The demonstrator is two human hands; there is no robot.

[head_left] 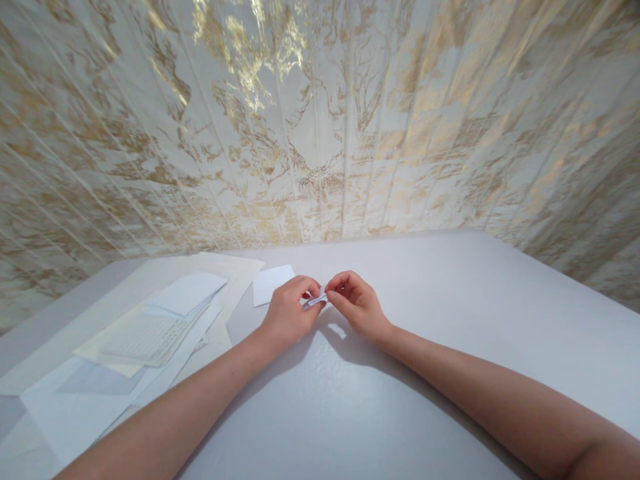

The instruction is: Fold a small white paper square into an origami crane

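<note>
A small folded piece of white paper (317,301) is held between my two hands, a little above the table. My left hand (294,307) grips it from the left, fingers curled around its lower part. From the right, my right hand (357,303) pinches the paper's edge between thumb and index finger, the other fingers curled in. Parts of the paper are hidden by the fingers. Just behind my left hand, a flat white sheet (270,283) lies on the table, partly covered by that hand.
The pale table (450,293) stretches out to both sides. On the left lies a spread pile of papers, with a folded white sheet (187,293) on top and a printed, lined page (145,340) beneath. A gold-patterned white curtain (320,133) hangs behind the table.
</note>
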